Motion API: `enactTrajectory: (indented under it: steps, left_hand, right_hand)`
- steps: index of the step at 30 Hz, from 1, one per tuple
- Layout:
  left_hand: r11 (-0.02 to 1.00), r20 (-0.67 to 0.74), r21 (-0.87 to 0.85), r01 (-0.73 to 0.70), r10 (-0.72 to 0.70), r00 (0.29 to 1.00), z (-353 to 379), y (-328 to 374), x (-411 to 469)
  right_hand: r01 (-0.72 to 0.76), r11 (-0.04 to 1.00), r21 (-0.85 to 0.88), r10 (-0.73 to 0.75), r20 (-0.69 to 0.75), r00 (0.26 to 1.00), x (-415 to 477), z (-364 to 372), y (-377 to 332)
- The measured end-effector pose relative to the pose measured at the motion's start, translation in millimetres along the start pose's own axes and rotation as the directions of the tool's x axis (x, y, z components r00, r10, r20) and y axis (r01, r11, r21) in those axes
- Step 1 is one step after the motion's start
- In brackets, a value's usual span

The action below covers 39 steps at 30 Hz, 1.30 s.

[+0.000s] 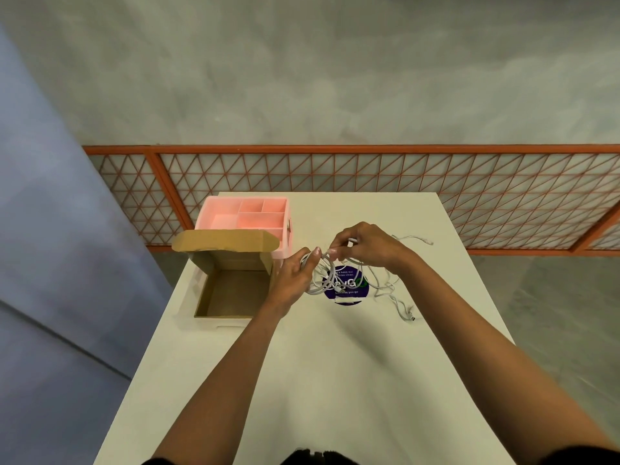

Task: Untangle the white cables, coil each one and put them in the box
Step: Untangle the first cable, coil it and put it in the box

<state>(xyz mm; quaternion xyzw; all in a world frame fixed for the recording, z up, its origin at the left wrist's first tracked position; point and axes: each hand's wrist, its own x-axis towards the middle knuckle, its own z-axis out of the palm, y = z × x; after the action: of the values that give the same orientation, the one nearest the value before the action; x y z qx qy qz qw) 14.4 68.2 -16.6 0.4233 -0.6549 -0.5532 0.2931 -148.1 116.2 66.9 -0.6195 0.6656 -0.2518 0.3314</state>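
Note:
A tangle of white cables (379,283) hangs and lies over the middle of the white table (302,380), partly covering a round purple sticker (349,292). My left hand (295,280) grips a looped bunch of the cables just right of the open cardboard box (231,290). My right hand (365,245) pinches a cable strand close to my left fingertips, above the sticker. Loose cable ends trail to the right, one plug (411,317) lying on the table. The box stands with its lid flap up, and nothing shows inside it.
A pink organiser with several compartments (248,214) stands behind the box at the table's far left. Beyond the table's far edge runs an orange lattice railing (369,176). A blue wall (50,263) is to the left.

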Motion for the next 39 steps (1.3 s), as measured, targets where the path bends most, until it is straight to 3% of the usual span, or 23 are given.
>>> enactTrajectory:
  steps: [6, 8, 13, 19, 22, 24, 26, 27, 29, 31, 33, 36, 39]
  left_hand:
    - [0.872, 0.208, -0.435, 0.222, -0.143, 0.968, -4, 2, -2]
    - [0.886, 0.217, -0.407, 0.224, -0.145, 0.965, -4, 6, -3]
    - [0.976, 0.129, -0.215, 0.042, -0.014, 0.992, -2, 6, -8]
    - [0.966, 0.043, -0.253, -0.054, 0.067, 0.997, -3, 12, -5]
    - [0.920, -0.047, -0.386, -0.061, 0.046, 0.998, -5, 12, -3]
    - [0.875, -0.089, -0.481, -0.052, 0.010, 0.996, -8, 10, -1]
    - [0.839, -0.129, -0.542, -0.040, -0.036, 0.991, -11, 8, 2]
    - [0.826, -0.147, -0.563, -0.034, -0.060, 0.987, -12, 7, 3]
    - [0.810, -0.167, -0.586, -0.016, -0.102, 0.981, -14, 7, 4]
    - [0.804, -0.162, -0.594, 0.006, -0.127, 0.979, -12, 8, 4]
    - [0.795, -0.142, -0.606, 0.033, -0.150, 0.978, -10, 10, 3]
    - [0.781, -0.103, -0.622, 0.056, -0.153, 0.983, -5, 13, 1]
    - [0.767, -0.083, -0.639, 0.062, -0.148, 0.985, -2, 15, -1]
  right_hand:
    - [-0.063, 0.980, 0.190, 0.063, 0.004, 0.998, -1, -9, 12]
    - [-0.084, 0.965, 0.248, 0.083, 0.015, 0.996, -1, -8, 15]
    - [-0.106, 0.948, 0.301, 0.104, 0.024, 0.994, -2, -6, 17]
    - [-0.146, 0.941, 0.305, 0.150, 0.011, 0.989, -9, -10, 16]
    - [-0.185, 0.942, 0.281, 0.208, -0.052, 0.977, -11, -12, 24]
    - [-0.186, 0.844, 0.503, 0.220, -0.008, 0.976, -9, -12, 38]
    - [-0.141, 0.605, 0.784, 0.181, 0.036, 0.983, -8, -10, 59]
    - [-0.106, 0.492, 0.864, 0.154, 0.033, 0.987, -9, -7, 69]
    - [-0.056, 0.407, 0.912, 0.117, 0.009, 0.993, -14, 2, 84]
    - [-0.051, 0.447, 0.893, 0.119, -0.003, 0.993, -16, 13, 92]
    - [-0.050, 0.551, 0.833, 0.141, -0.034, 0.989, -14, 20, 93]
    - [-0.009, 0.826, 0.563, 0.172, -0.238, 0.956, -8, 24, 84]
    - [0.036, 0.937, 0.348, 0.129, -0.438, 0.890, 0, 23, 74]
